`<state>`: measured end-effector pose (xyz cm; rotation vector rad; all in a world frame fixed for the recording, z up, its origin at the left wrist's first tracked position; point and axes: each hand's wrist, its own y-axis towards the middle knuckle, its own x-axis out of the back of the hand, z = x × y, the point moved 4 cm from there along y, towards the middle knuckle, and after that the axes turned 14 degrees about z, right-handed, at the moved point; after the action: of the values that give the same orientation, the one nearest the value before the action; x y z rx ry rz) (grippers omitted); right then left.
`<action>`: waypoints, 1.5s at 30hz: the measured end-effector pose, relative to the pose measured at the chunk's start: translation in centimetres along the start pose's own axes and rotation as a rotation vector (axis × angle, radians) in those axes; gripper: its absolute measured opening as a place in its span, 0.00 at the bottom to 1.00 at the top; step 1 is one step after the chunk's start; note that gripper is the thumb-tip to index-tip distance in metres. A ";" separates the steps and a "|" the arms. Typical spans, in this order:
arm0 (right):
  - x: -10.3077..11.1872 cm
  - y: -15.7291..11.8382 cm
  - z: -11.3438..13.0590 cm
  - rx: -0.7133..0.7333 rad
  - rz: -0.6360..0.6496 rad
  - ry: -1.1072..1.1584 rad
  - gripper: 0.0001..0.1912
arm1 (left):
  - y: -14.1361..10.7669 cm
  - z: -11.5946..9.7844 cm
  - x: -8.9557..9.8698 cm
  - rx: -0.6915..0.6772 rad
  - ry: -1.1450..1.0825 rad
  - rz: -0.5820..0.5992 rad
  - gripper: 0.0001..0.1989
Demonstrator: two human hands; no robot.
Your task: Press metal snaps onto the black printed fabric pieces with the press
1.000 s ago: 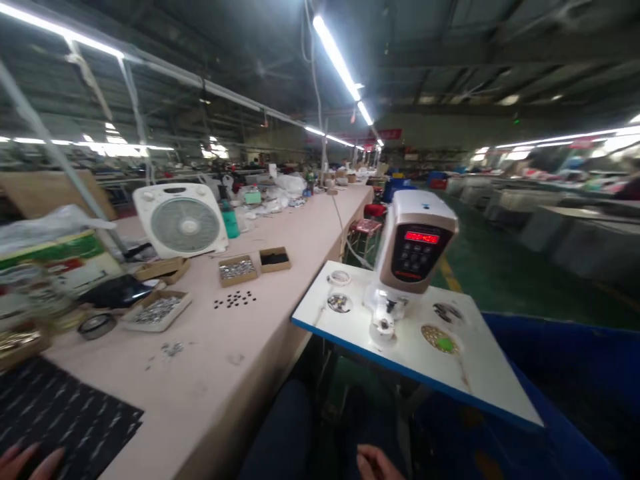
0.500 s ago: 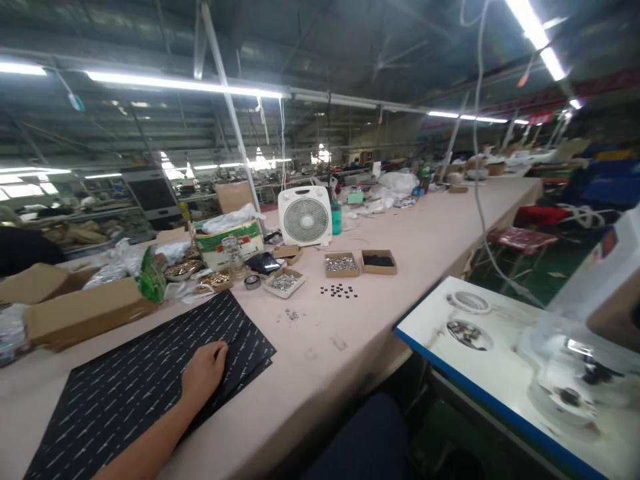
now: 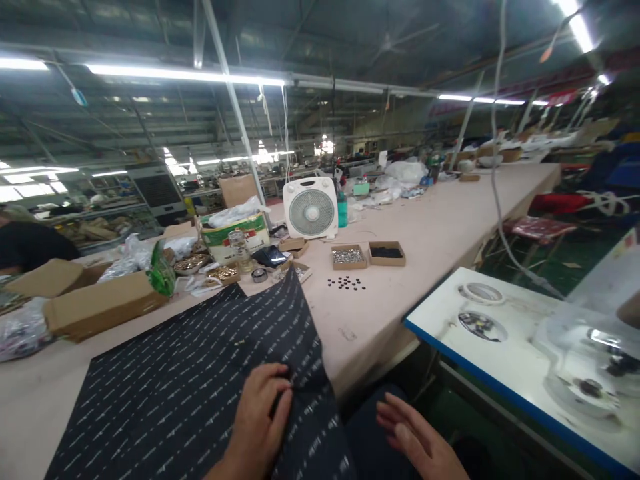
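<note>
Dark fabric with white dashes point(image 3: 185, 373) lies spread over the pink-topped table, one part of it raised and draped toward the table's front edge. My left hand point(image 3: 263, 410) rests on this cloth, its fingers curled and closed around a fold of it. To the right of the cloth, my right hand point(image 3: 413, 433) hovers past the table edge, fingers extended and touching nothing. Small black pieces point(image 3: 346, 283) lie scattered behind the cloth, near a box of silvery parts point(image 3: 349, 257) and a box of black parts point(image 3: 387, 253).
A white fan point(image 3: 311, 208) stands at the back of the table point(image 3: 430, 233). Cardboard boxes point(image 3: 105, 303) and plastic bags fill the left side. At the right is a white machine table point(image 3: 520, 333) with a blue edge. Someone in dark clothing point(image 3: 35, 243) is at the far left.
The right hand has come into view. My left hand has moved right, and the cloth's right part is now raised, partly covering the tray of silvery parts and the loose ones.
</note>
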<state>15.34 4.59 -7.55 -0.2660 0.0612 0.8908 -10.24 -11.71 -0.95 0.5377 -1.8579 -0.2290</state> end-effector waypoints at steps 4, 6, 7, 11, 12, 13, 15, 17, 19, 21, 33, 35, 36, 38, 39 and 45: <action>-4.5 2.1 4.4 0.167 0.108 -0.085 0.38 | -0.7 -6.2 -5.1 -0.358 0.015 0.317 0.11; -3.9 2.1 4.4 0.140 0.025 -0.173 0.28 | -0.2 -7.3 -5.5 -0.451 -0.024 0.424 0.14; -3.1 1.8 4.1 0.111 -0.022 -0.204 0.24 | 0.4 -7.2 -5.0 -0.452 -0.033 0.424 0.16; 1.2 -0.4 1.9 0.019 -0.170 -0.280 0.25 | 4.6 -3.7 -0.8 -0.273 0.074 0.160 0.28; 2.2 -1.0 1.4 0.004 -0.198 -0.295 0.26 | 5.8 -2.7 0.0 -0.247 0.121 0.119 0.33; 3.0 -1.4 1.0 -0.011 -0.210 -0.301 0.26 | 7.1 -1.7 0.4 -0.236 0.163 0.123 0.39; 4.0 -2.0 0.4 -0.042 -0.193 -0.305 0.25 | 9.5 -0.1 0.1 -0.192 0.198 0.201 0.47; 4.3 -2.6 0.7 -0.032 -0.242 -0.375 0.24 | 11.2 0.7 -1.6 -0.129 0.166 0.446 0.36; 3.9 -3.5 2.7 0.087 -0.426 -0.601 0.27 | 11.7 0.3 -3.7 -0.085 0.104 0.714 0.18; 2.1 -4.5 5.8 0.299 -0.585 -0.932 0.34 | 11.7 -1.2 -5.1 -0.105 0.037 0.861 0.18; -1.1 2.5 7.4 0.205 0.074 -0.992 0.07 | 11.9 -7.6 -4.4 -0.256 -0.062 1.127 0.21; -0.7 2.2 7.7 0.203 0.083 -0.911 0.06 | 11.6 -6.9 -4.7 -0.253 0.058 1.150 0.16; -0.6 2.0 7.9 0.179 0.108 -0.853 0.06 | 11.6 -6.6 -4.9 -0.253 0.092 1.136 0.12; -0.6 1.8 8.2 0.098 0.160 -0.720 0.06 | 11.9 -6.2 -5.0 -0.251 0.057 1.098 0.06; -0.6 1.6 8.3 0.059 0.172 -0.656 0.07 | 12.1 -6.2 -5.0 -0.252 -0.025 1.103 0.06; -0.3 0.5 8.4 0.003 0.177 -0.541 0.10 | 11.7 -7.3 -5.4 -0.165 -0.706 1.356 0.12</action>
<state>14.24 6.81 0.47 -0.0094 -0.4204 1.1129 -5.00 1.81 1.86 -1.0802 -2.4206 0.3938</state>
